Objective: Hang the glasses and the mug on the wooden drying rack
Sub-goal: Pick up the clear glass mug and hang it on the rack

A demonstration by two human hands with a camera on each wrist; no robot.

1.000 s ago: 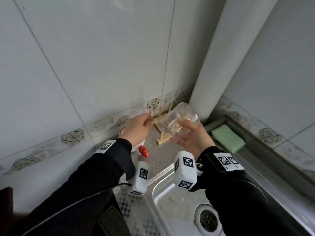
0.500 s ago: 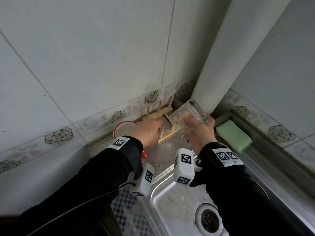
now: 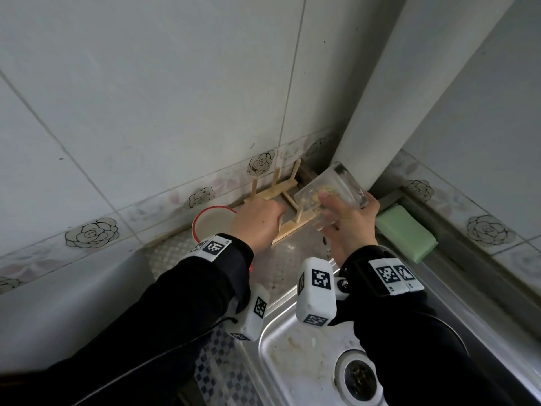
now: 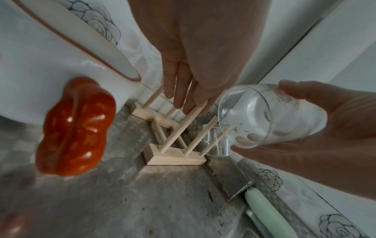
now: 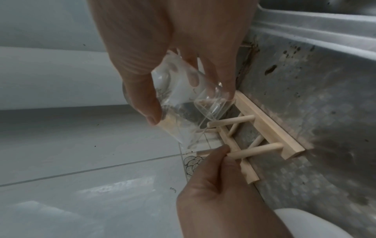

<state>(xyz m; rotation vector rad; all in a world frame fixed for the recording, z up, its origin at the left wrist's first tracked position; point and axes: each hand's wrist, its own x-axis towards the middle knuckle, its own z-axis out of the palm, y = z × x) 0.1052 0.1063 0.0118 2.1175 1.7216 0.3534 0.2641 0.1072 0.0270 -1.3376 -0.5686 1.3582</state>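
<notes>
Glass [image 3: 330, 194] sits in the right hand [image 3: 349, 227], thumb on one side and fingers [image 4: 246, 138] curled round the other, tilted with its open mouth facing the rack [image 3: 288, 210] and its rim just over the tip of a near peg [image 5: 230, 123]. Whether rim and peg touch I cannot tell. Rack stands on the steel counter [image 3: 295, 259] in the corner, against the tiled wall [image 3: 146, 112], with its pegs slanting upward. Left hand [image 3: 257, 221] steadies it, fingertips [image 4: 189, 107] pinching the tip of another near peg [image 4: 179, 128]. Mug [image 3: 212, 222], white with a red rim and a red handle [image 4: 75, 125], stands upright on the counter just left of the rack, partly behind the left wrist, not on any peg. Green sponge [image 3: 405, 232] lies on the ledge to the right of the right hand. Sink [image 3: 307, 361] with its drain [image 3: 358, 379] is below both wrists
</notes>
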